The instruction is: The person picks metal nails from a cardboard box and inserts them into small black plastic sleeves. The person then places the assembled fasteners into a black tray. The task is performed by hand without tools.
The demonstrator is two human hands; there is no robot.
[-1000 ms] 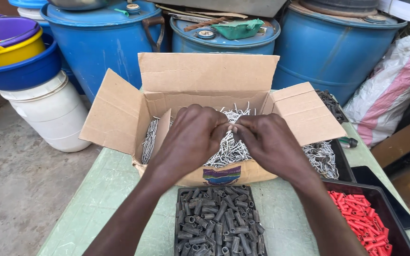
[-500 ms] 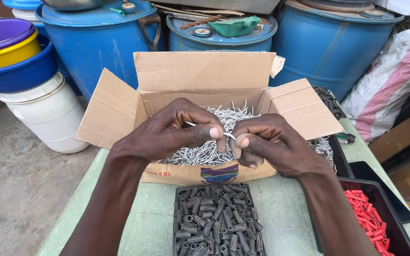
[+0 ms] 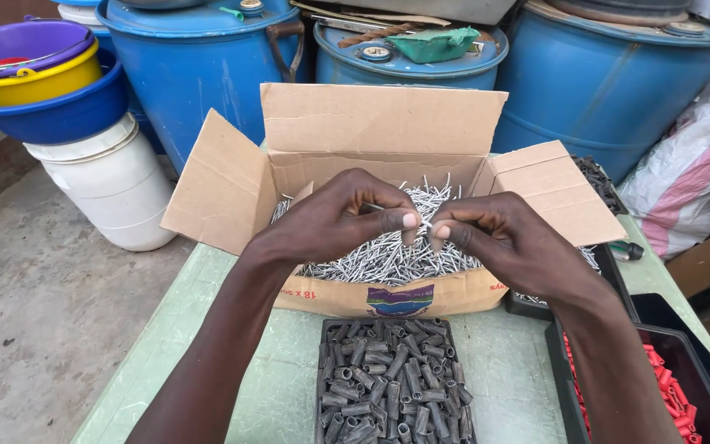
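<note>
One thin nail, long axis roughly level, pinched between fingertips of left hand and right hand, held above nail-filled cardboard box; tray of grey plugs below the fingers, flaps open around.

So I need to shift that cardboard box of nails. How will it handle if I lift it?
The cardboard box is heaped with metal nails, so probably heavy for its size. Its flaps splay open and look floppy, likely poor handholds; the bottom may sag.
</note>
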